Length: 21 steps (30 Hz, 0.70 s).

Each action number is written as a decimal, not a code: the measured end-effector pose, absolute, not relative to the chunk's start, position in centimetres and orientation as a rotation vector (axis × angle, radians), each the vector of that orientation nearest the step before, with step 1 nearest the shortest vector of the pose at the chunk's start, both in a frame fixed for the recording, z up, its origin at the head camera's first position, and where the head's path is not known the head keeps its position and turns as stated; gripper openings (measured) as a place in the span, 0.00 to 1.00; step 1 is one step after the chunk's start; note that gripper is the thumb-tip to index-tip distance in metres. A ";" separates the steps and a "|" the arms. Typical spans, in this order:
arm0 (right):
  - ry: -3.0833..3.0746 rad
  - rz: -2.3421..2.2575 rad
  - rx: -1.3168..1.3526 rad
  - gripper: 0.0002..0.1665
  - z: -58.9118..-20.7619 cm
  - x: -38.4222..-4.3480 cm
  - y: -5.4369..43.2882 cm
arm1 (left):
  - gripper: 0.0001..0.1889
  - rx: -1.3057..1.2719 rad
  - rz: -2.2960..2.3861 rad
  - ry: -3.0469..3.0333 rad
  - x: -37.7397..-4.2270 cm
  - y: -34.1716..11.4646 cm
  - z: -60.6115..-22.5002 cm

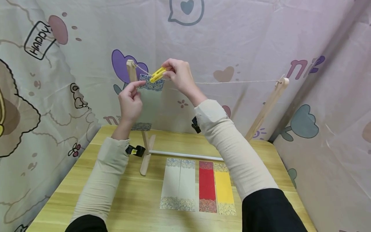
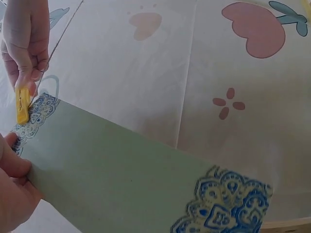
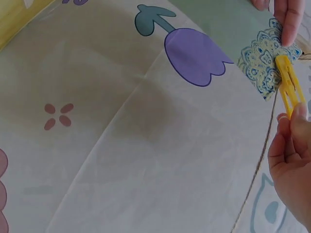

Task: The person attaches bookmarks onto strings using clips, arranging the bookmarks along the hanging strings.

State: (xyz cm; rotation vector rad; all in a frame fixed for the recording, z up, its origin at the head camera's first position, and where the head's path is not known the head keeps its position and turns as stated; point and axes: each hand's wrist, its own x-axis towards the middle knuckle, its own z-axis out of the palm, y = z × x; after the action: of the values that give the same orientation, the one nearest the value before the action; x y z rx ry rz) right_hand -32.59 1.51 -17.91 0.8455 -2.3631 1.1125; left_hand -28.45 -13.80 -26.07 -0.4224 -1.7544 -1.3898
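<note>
While my right hand (image 1: 180, 76) pinched a yellow clothespin (image 1: 157, 74) at the string (image 1: 237, 82), its tip met the blue-patterned upper border of a green card (image 2: 116, 155), which hung just below the string. The fingers of my left hand (image 1: 131, 104) lay against that card close to the string, but I could not tell whether they pinched it. Above and beyond the string's left end, the word "HAPPY" (image 1: 40, 40) stood on the backdrop (image 1: 246, 38); coloured lettering (image 1: 298, 69) past its right end I could read only in part. The left wrist view enlarged the card's lower blue border, while the right wrist view showed one left finger straight over the upper one. Only the head view took in two pale cards (image 1: 172, 180), a red card (image 1: 207, 182) and a yellow card (image 1: 223, 185) on the table (image 1: 139, 199) below the string. The table's back edge ran lower than the string, which stretched open from my right hand to a wooden post (image 1: 266, 111) at its right end.
</note>
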 end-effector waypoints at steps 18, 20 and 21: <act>-2.392 1.113 0.891 0.27 -19.2 -32.5 3.5 | 0.16 -0.394 -1.504 -1.735 -29.6 -14.2 -27.8; -2.355 1.143 0.897 0.24 -19.4 -32.5 4.0 | 0.15 -0.395 -1.502 -1.725 -29.6 -14.1 -27.8; -2.342 1.161 0.900 0.24 -19.5 -32.4 4.2 | 0.15 -0.395 -1.504 -1.717 -29.6 -14.0 -27.8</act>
State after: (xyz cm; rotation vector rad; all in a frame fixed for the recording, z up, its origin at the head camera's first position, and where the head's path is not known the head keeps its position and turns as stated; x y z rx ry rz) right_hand -32.39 4.21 -19.52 0.8999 -2.3421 1.1611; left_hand -29.58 -14.05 -27.76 -0.3949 -1.7173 -1.5045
